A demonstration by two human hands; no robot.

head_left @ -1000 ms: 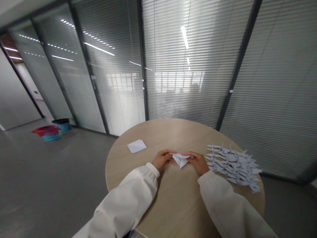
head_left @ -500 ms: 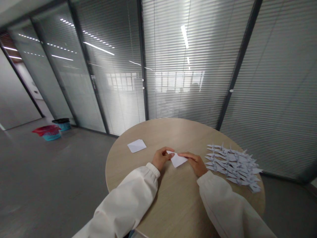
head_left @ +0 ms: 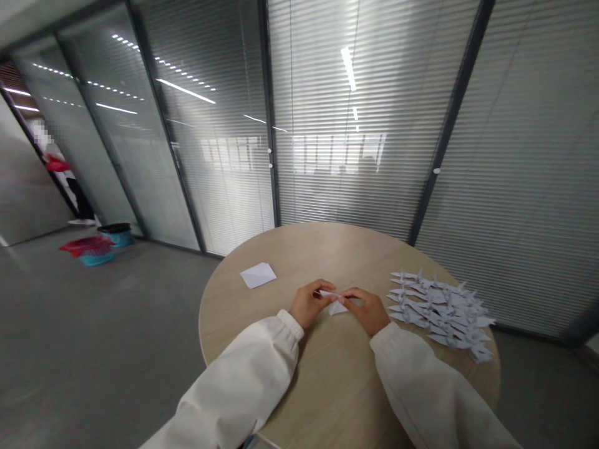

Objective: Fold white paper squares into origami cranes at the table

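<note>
A small folded piece of white paper [head_left: 336, 304] lies at the middle of the round wooden table [head_left: 337, 246], mostly covered by my fingers. My left hand [head_left: 307, 304] pinches its left end, and my right hand [head_left: 369, 310] holds its right side. Both hands rest close together at the table top. White sleeves cover both forearms. A flat folded white paper square [head_left: 258, 275] lies to the left of my hands, apart from them. To the right of my right hand sits a pile of several white paper cranes [head_left: 440, 313].
Glass partitions with slatted blinds [head_left: 346, 125] stand behind the table. The grey floor [head_left: 116, 343] surrounds it. Far left stand a red-topped blue basket [head_left: 91, 252] and a black-lidded bin [head_left: 116, 232]. A person [head_left: 70, 187] is visible beyond the glass.
The paper is folded narrower and sits lower between my hands, which have moved closer together. A person has come into view at the far left beyond the glass.
</note>
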